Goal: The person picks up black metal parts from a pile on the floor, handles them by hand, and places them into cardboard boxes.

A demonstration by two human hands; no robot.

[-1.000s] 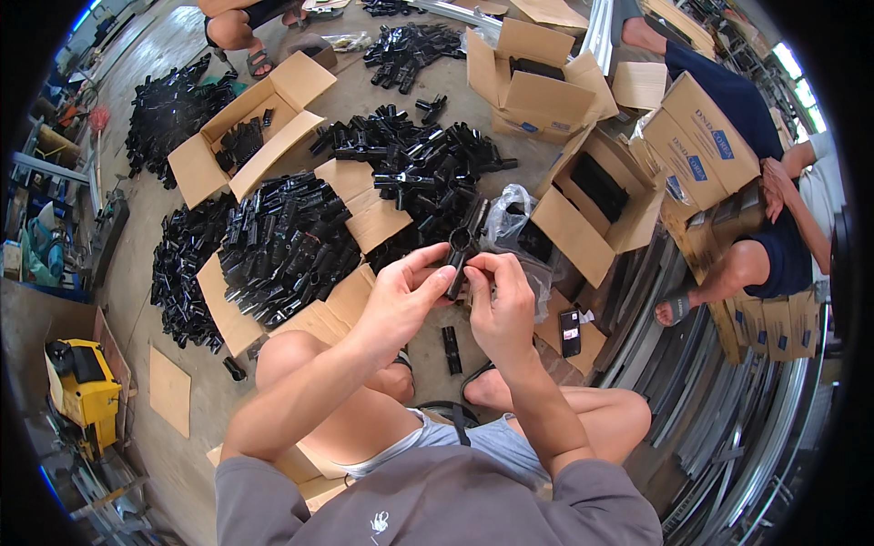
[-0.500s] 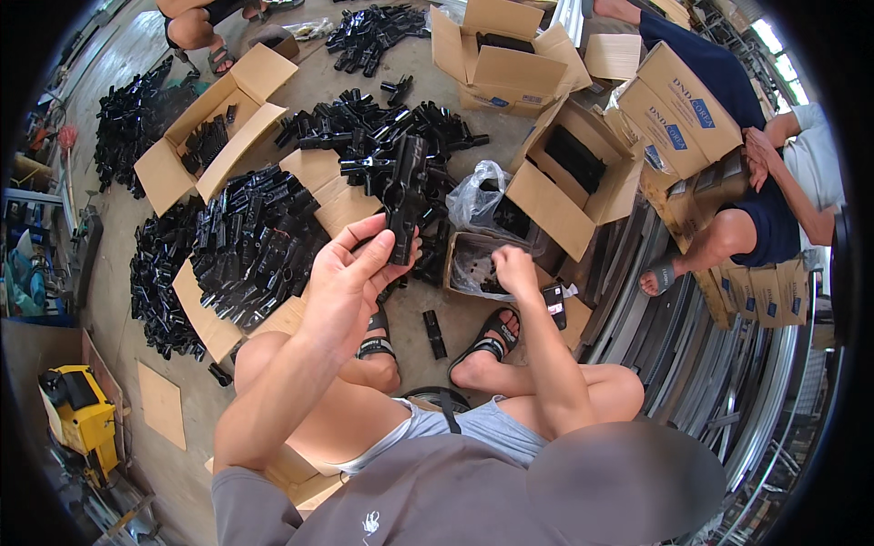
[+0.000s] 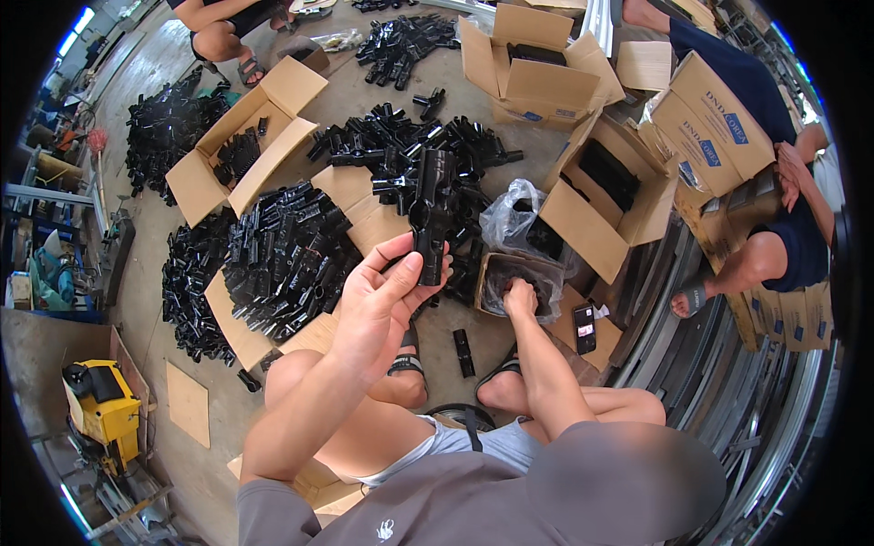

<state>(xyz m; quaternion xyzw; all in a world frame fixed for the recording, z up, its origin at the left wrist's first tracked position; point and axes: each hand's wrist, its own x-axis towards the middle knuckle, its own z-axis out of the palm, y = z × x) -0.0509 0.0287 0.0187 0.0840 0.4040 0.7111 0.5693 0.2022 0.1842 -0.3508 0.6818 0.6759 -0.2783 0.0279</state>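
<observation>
My left hand (image 3: 391, 291) is closed round the lower end of a black tubular pipe fitting (image 3: 431, 205), held upright in front of me. My right hand (image 3: 521, 297) reaches down into a small cardboard box (image 3: 492, 303) lined with clear plastic. Its fingers are curled together, and the tips are hidden among small contents that I cannot make out. Another black fitting (image 3: 464, 353) lies on the floor between my feet. Behind the held one spreads a heap of similar black fittings (image 3: 387, 136).
A large pile of black fittings (image 3: 287, 259) rests on cardboard at left. Open cartons stand at the back left (image 3: 205, 150), back middle (image 3: 542, 86) and right (image 3: 583, 223). A phone (image 3: 584, 329) lies by the small box. Long metal profiles (image 3: 651, 337) and a seated co-worker (image 3: 774, 255) are at right.
My right hand has gone from above the small box's near edge down into it. My left hand keeps its hold on the fitting. The whole view has shifted slightly.
</observation>
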